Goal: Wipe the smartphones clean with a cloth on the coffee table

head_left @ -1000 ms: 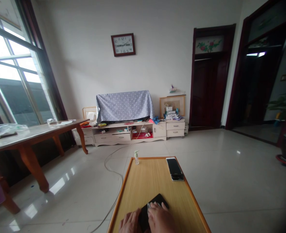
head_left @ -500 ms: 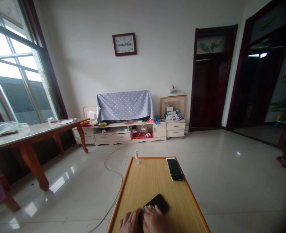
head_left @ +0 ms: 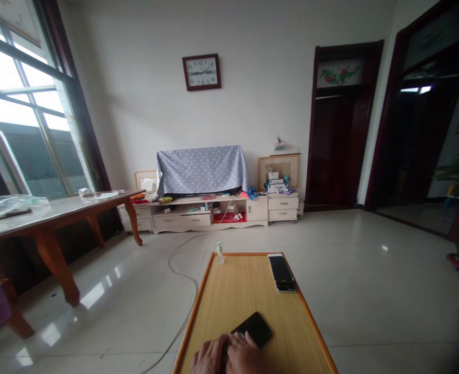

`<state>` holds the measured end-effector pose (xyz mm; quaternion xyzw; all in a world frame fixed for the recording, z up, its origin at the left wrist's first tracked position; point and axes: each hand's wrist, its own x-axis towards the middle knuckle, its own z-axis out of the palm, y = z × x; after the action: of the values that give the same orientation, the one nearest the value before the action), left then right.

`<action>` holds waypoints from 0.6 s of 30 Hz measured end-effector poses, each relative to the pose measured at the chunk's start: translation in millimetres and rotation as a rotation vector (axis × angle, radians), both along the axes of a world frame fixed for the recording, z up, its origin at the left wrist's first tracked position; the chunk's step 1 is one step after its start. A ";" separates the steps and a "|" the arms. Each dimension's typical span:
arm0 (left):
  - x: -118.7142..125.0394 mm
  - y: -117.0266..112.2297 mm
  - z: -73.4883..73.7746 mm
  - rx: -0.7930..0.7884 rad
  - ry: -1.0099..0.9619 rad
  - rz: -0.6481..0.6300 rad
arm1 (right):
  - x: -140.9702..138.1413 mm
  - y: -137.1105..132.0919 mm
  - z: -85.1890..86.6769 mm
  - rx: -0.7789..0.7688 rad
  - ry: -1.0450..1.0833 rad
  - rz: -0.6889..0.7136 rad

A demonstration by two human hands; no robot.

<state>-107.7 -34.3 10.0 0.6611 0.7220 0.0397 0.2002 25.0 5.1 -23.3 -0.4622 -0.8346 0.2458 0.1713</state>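
Observation:
A black phone (head_left: 254, 328) lies face up on a small wooden table (head_left: 233, 296) at the bottom of the view. My right hand (head_left: 243, 356) rests flat on the phone's near end, fingers stretched out over what looks like a small grey cloth. My left hand (head_left: 207, 358) lies beside it on the left, fingers curled against the phone's edge. Both hands are cut off by the frame's lower edge. A second phone (head_left: 281, 272) with a white rim lies at the table's far right corner.
A small spray bottle (head_left: 220, 253) stands at the table's far edge. A cable (head_left: 182, 275) trails over the tiled floor to a low TV cabinet (head_left: 209, 210). A long wooden table (head_left: 50, 218) stands at left by the window.
My right hand has slid back toward me along the black phone, uncovering more of its screen. My left hand has barely moved. The view has shifted slightly.

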 end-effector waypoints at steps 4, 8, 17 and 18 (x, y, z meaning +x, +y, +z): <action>2.3 -1.6 2.4 0.020 0.011 -0.006 | 0.1 -3.5 10.6 0.032 0.028 -0.022; 2.4 -2.4 0.4 0.014 0.022 0.000 | -2.9 -2.6 17.0 0.039 0.018 -0.066; -1.9 0.1 -5.3 0.010 0.023 0.001 | -3.5 -6.0 -8.1 -0.056 -0.021 0.029; -1.1 -0.2 -4.2 0.011 0.023 0.005 | -3.4 -6.1 -8.6 -0.046 -0.005 0.023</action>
<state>-108.8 -34.5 5.8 0.6607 0.7258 0.0364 0.1881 21.6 -1.0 -31.9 -0.4568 -0.8345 0.2659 0.1557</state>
